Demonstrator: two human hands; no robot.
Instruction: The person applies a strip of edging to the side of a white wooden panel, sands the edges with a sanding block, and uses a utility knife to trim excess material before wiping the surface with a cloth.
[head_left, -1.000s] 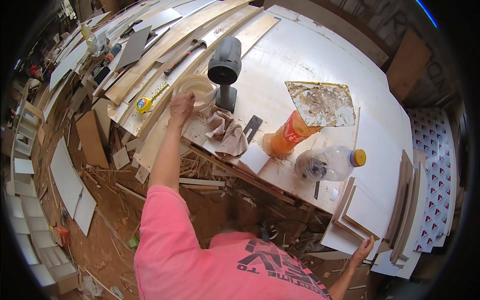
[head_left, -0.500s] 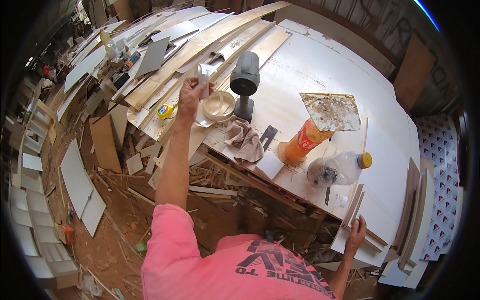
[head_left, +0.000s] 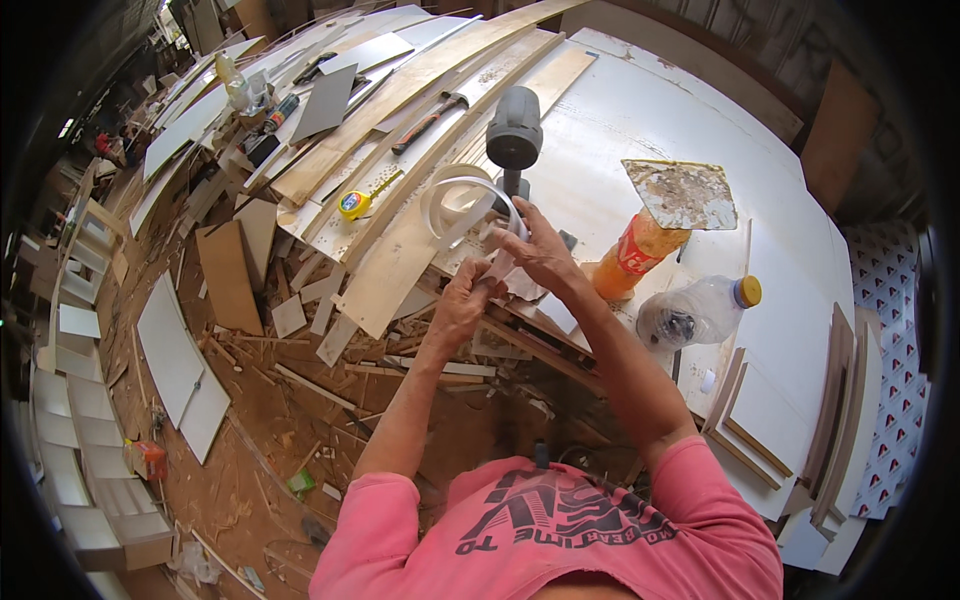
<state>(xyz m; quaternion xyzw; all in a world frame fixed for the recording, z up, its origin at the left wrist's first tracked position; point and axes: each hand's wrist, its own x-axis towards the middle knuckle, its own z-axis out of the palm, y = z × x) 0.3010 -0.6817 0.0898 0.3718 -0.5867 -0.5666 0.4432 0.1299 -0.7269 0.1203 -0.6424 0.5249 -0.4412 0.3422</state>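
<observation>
Strip (head_left: 434,218), white, thin, looped; left hand (head_left: 462,302) pinching

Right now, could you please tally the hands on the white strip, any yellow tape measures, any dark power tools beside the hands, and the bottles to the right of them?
Hands on the white strip: 2 (left hand, right hand)
Yellow tape measure: 1
Dark power tool: 1
Bottles: 2 (orange bottle, clear bottle)
Total: 6
</observation>
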